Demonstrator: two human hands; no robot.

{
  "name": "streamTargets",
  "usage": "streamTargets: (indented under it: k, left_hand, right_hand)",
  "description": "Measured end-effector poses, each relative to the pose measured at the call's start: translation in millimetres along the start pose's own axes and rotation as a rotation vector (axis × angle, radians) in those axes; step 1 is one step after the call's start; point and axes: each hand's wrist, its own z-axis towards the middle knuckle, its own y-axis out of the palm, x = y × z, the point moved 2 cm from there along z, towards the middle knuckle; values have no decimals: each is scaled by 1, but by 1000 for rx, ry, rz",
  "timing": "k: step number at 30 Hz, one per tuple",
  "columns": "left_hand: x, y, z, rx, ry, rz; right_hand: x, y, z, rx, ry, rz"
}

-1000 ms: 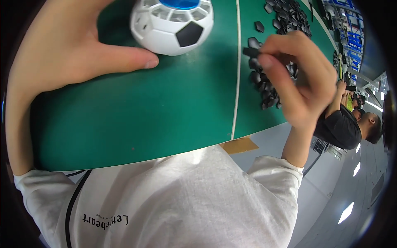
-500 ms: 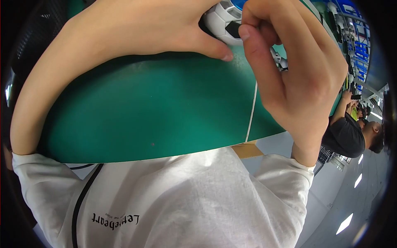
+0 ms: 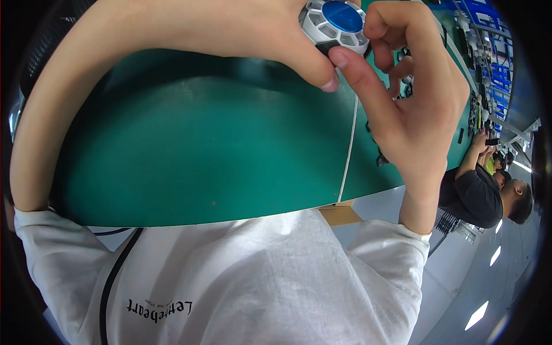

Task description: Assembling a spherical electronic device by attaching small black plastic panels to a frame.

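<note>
Near the top edge is a white soccer-ball-patterned shell (image 3: 324,30) with panel-shaped recesses and a round blue disc (image 3: 342,16) on its upper face. A black patch (image 3: 328,46) sits on its near side. My left hand (image 3: 270,31) curves around the shell from the left; its thumb stretches out below, and its other fingers are mostly hidden. My right hand (image 3: 422,95) grips the shell's right side between bent fingers and thumb. The thumb tip lies close to the black patch, and whether it presses on it is hard to tell.
The green tabletop (image 3: 201,144) has a thin white line (image 3: 349,149) across its right part. Small black parts (image 3: 381,159) lie beside my right wrist. A co-worker in a black top (image 3: 477,192) is at the right, with blue bins (image 3: 489,20) beyond. Below the table edge shows cardboard (image 3: 340,215).
The shell has turned and come further into view, showing more of the blue disc. My right-hand fingers have gone from pinching at the black patch to spanning the shell's right side.
</note>
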Motion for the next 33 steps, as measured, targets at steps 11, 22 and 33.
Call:
streamTargets:
  k: [11,22,33]
  left_hand:
    - [-5,19,23,-105,56,96]
    - [-29,60,47,-92,141,83]
    - [-47,56,35,18,142,134]
  right_hand:
    - [21,1,0,-96,216,147]
    - [63,-26,-75,-263,354,5]
    - [34,-23,-75,-40,-273,-230]
